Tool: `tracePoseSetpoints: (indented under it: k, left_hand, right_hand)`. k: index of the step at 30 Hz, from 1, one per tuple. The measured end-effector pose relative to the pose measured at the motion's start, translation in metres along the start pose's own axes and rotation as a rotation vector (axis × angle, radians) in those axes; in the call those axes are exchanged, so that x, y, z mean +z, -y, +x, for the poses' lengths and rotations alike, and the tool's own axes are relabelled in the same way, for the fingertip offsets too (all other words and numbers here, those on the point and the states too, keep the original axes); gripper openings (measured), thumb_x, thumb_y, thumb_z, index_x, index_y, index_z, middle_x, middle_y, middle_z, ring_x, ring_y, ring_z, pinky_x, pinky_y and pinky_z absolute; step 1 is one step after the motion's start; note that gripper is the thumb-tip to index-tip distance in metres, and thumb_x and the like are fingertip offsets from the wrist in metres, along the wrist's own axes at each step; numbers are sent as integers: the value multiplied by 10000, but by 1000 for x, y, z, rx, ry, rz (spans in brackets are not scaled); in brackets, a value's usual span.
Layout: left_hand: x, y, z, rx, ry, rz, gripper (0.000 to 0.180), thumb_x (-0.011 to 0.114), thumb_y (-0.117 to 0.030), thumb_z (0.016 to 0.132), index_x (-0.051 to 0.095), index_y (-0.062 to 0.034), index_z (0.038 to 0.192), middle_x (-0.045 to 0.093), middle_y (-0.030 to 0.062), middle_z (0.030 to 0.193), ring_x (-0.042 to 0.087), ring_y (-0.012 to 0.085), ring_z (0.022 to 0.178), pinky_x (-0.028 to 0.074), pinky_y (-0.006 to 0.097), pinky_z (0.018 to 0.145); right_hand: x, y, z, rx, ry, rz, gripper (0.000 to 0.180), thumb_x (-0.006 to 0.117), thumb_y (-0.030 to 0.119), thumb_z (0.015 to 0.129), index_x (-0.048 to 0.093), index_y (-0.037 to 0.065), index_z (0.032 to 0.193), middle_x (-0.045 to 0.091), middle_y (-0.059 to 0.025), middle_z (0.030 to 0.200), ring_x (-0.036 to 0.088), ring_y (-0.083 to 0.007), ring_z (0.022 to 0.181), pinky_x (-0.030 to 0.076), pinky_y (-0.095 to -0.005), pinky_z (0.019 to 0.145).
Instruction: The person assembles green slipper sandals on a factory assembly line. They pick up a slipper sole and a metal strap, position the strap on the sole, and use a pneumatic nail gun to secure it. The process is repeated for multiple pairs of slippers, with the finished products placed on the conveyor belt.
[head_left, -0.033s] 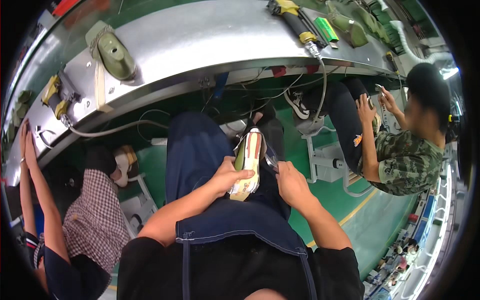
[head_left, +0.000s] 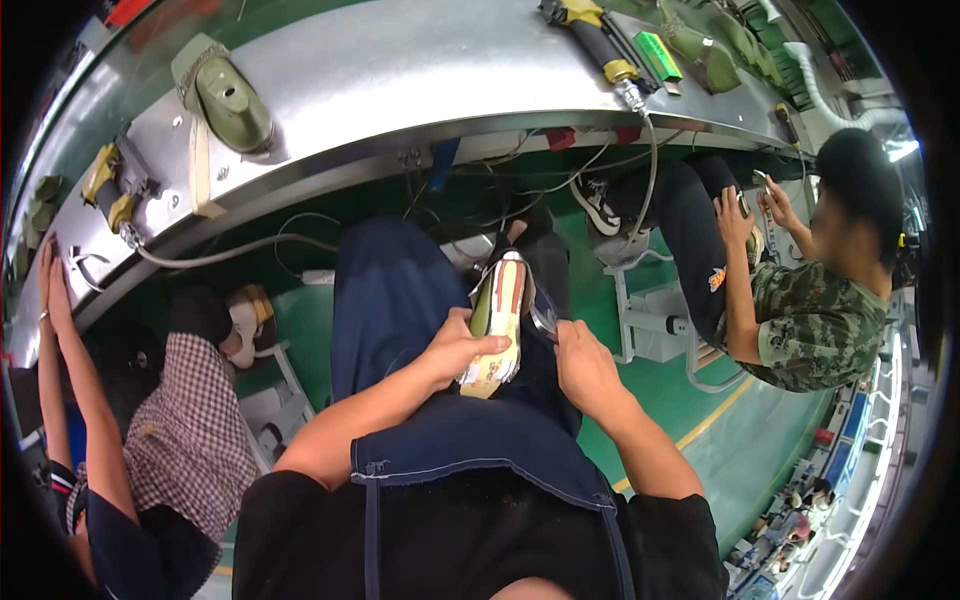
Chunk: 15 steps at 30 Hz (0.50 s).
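Over my lap lies an unfinished shoe [head_left: 507, 310], sole side up, its toe pointing away from me. A pale insole with a reddish strip shows on it, and a strip of green shows along its left side. My left hand [head_left: 466, 350] is closed round the heel half, the thumb pressed across the sole. Just right of the shoe, my right hand [head_left: 588, 368] is wrapped round a metal hand tool that looks like pliers [head_left: 545, 318]. The tool's curved metal end sits close beside the shoe's edge; whether it touches cannot be told. Its handles are mostly hidden in my fingers.
On the curved metal bench [head_left: 400, 70] ahead stand a green shoe upper [head_left: 232, 105], two yellow-black air tools [head_left: 598, 48] with hoses and a green box [head_left: 657, 58]. A co-worker [head_left: 820, 300] sits right, handling a shoe; another person's arms [head_left: 80, 370] rest at left.
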<state>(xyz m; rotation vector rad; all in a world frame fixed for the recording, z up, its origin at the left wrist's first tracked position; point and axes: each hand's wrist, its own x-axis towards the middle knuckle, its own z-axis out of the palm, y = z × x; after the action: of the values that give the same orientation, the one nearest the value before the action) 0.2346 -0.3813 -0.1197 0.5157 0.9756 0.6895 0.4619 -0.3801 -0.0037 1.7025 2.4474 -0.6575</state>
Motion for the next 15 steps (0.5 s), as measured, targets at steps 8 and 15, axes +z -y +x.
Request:
tracePoseSetpoints:
  k: [8, 15]
  left_hand:
    - [2, -2, 0, -3, -63, -11, 816, 881, -141, 833, 332, 169, 1351, 642, 267, 1184, 726, 303, 1053, 600, 390, 928]
    - [0, 1, 2, -12, -58, 19, 915, 923, -230, 786, 348, 190, 1360, 607, 284, 1236, 689, 303, 1120, 572, 384, 972]
  right_hand:
    - [9, 1, 3, 57, 33, -155, 182, 516, -22, 933, 529, -54, 1111, 590, -255, 1071, 623, -416, 1019, 544, -477, 903]
    - [13, 3, 3, 124, 49, -196, 222, 532, -22, 925, 529, -58, 1144, 593, -251, 1099, 630, -403, 1023, 553, -466, 903]
